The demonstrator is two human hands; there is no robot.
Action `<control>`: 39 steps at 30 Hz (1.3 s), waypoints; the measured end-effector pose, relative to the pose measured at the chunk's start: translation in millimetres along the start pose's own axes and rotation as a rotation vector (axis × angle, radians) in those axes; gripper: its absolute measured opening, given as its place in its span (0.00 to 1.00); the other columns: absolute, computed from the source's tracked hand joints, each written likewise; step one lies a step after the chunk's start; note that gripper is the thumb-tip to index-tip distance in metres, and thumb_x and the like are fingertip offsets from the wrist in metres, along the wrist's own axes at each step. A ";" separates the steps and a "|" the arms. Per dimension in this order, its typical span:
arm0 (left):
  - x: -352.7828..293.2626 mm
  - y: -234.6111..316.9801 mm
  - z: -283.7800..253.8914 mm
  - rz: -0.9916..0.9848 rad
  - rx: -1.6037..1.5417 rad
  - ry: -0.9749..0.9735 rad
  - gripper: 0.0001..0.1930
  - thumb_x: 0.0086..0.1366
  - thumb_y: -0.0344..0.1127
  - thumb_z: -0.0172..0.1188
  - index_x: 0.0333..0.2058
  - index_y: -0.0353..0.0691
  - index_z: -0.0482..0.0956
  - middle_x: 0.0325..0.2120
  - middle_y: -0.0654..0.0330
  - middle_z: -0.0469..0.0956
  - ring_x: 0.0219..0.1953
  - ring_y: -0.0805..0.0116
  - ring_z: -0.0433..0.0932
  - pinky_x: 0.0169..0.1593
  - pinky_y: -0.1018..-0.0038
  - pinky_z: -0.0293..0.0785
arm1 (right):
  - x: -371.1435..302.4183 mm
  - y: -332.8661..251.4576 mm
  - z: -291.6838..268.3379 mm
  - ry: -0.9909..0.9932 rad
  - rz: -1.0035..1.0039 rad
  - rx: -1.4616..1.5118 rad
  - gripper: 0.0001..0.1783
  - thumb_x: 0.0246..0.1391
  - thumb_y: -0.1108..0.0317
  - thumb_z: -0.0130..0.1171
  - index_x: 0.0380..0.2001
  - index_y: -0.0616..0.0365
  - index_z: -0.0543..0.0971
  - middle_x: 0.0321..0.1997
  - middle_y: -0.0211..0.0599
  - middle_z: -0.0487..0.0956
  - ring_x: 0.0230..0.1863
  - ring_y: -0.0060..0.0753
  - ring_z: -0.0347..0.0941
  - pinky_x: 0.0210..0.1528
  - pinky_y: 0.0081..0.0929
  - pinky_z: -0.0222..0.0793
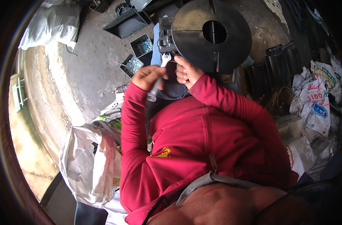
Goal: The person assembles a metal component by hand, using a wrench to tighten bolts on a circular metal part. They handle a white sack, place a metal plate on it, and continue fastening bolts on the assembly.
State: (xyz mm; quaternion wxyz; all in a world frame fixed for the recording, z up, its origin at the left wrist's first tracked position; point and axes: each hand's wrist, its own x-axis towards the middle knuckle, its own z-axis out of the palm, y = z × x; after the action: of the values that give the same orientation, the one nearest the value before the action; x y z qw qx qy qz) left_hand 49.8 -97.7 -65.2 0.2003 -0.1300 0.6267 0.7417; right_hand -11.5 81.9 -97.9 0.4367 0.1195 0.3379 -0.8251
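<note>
My left hand is closed around the shaft of a silver combination wrench. The wrench's open jaw is up at a bolt on the black hinged bracket, at the left edge of a round black plastic disc with a central hole. Just right of the wrench jaw is my right hand, fingers curled and one fingertip against the bracket's lower edge. Whatever those fingers may grip is hidden.
Two dark bins of bolts, one beside the other, stand left of the bracket. A black crate lies beyond them. White sacks sit at left, others at right, near black round parts. A power tool lies by my left forearm.
</note>
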 end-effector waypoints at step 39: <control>-12.2 -7.5 36.7 -0.024 -0.113 0.107 0.12 0.68 0.40 0.52 0.33 0.36 0.74 0.21 0.58 0.80 0.15 0.77 0.73 0.19 0.84 0.67 | -2.3 -2.2 4.7 0.017 -0.002 0.031 0.17 0.55 0.59 0.59 0.19 0.46 0.64 0.11 0.16 0.58 0.11 0.11 0.52 0.13 0.14 0.49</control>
State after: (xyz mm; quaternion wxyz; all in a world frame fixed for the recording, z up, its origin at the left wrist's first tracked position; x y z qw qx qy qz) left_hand 66.1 -62.2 -59.7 0.1675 -0.1880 0.5922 0.7654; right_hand -11.4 81.1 -92.3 0.4311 0.1329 0.3286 -0.8298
